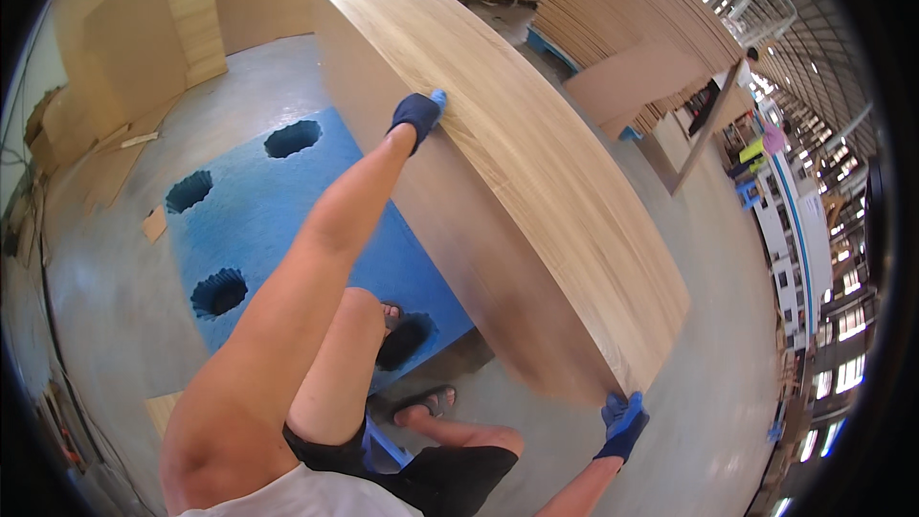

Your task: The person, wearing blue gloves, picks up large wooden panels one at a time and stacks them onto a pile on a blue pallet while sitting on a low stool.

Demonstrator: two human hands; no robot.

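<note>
A long board [517, 144] with a light wood-grain top stretches from the far middle to the near right. Beneath its top edge is a tall brownish side, too blurred to tell whether it is a stack of panels. My left hand [418, 121], in a blue glove, is closed over the left long edge, with fingertips on the top face. At the near right corner, my right hand [624, 421], gloved likewise, grips the edge with fingers bent around it. The undersides of both grips are hidden.
A blue pallet [297, 201] with dark holes lies on the floor at the left, beside my legs. Tall stacks of brown panels [622, 29] stand at the back right. Cardboard sheets [134, 48] lean at the back left. White machinery [790, 239] and people are far right.
</note>
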